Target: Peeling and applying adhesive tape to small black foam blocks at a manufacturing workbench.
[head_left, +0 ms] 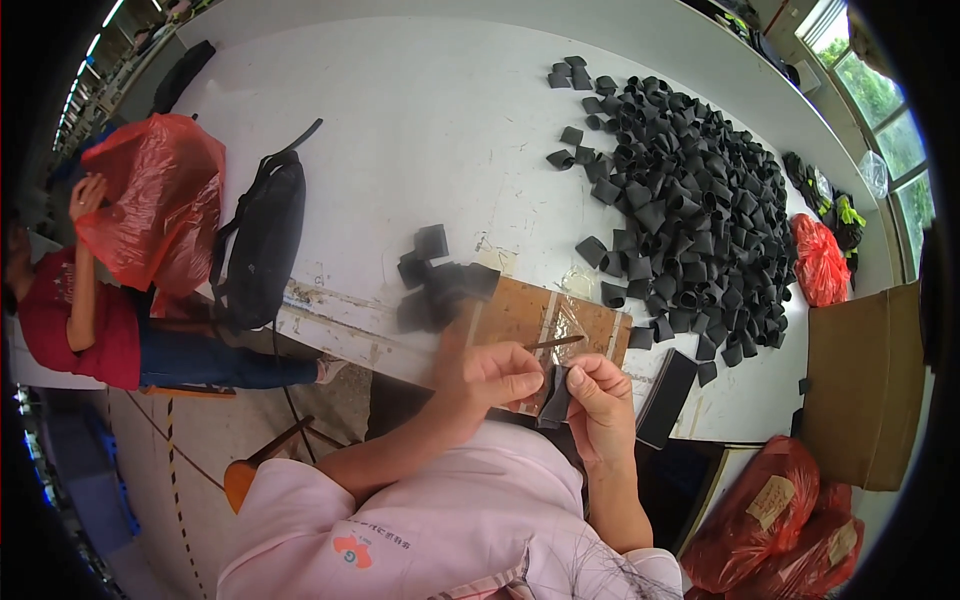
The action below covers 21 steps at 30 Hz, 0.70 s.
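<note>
One right hand (602, 400) pinching one dark cloth piece (554, 402) between fingers, one left hand (492, 378) curling fingers just beside it, cannot tell if clamped, one brown stick (558, 342) poking out above the fingers, too many black loops (690, 210) to count lying beyond them

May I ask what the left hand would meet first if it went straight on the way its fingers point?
Most likely the small dark piece pinched in the right hand, just right of the left hand, though depth is unclear and they may already touch.
</note>
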Available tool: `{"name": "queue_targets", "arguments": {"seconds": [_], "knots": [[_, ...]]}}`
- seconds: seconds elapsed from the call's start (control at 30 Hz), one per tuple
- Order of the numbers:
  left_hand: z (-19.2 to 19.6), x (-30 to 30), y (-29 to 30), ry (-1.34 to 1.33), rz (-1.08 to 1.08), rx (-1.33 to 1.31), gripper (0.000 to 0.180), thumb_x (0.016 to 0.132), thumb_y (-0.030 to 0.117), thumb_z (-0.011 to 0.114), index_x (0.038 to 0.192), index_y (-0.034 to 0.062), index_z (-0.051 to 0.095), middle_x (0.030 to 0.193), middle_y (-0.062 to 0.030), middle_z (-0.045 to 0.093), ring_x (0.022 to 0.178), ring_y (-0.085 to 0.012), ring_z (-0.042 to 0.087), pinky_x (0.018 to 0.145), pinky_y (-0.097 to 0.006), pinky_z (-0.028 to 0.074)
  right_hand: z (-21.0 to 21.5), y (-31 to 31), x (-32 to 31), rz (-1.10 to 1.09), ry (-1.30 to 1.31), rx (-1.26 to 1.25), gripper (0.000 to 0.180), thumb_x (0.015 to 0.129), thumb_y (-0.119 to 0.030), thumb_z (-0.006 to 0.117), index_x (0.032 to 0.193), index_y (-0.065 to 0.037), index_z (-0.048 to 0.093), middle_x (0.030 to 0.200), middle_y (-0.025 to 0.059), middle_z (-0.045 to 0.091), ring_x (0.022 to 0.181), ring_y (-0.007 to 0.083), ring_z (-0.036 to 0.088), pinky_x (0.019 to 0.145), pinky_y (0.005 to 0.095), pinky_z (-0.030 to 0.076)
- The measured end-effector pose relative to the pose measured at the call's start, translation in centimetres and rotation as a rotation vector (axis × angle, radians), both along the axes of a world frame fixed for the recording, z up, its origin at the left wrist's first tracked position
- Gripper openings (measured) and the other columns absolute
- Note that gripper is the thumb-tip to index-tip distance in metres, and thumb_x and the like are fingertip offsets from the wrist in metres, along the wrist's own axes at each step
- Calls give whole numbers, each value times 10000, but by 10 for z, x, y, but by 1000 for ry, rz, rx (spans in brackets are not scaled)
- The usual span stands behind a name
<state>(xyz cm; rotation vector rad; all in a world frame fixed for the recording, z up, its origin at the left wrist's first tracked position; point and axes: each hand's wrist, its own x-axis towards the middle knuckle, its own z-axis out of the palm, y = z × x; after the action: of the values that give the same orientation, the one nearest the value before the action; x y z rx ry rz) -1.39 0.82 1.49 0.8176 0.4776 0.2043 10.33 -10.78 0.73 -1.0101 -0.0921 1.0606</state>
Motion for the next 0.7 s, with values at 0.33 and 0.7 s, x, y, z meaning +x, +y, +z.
{"name": "queue_targets", "arguments": {"seconds": [0.33,0.7], "knots": [[-9,2,-2,160,18,310,27,762,-6,588,786,-11,576,682,-21,579,595,-57,521,514,-183,406,0,0,-2,-26,-800,-266,135,731,-39,645,862,-23,615,737,37,559,575,81,488,481,202,392],[1,14,-26,38,277,1187,103,717,-35,592,802,10,554,653,-90,530,547,-180,534,473,-289,415,10,-2,-12,-106,-1346,-127,125,718,-15,630,834,4,587,775,113,546,587,220,537,494,294,429]]}}
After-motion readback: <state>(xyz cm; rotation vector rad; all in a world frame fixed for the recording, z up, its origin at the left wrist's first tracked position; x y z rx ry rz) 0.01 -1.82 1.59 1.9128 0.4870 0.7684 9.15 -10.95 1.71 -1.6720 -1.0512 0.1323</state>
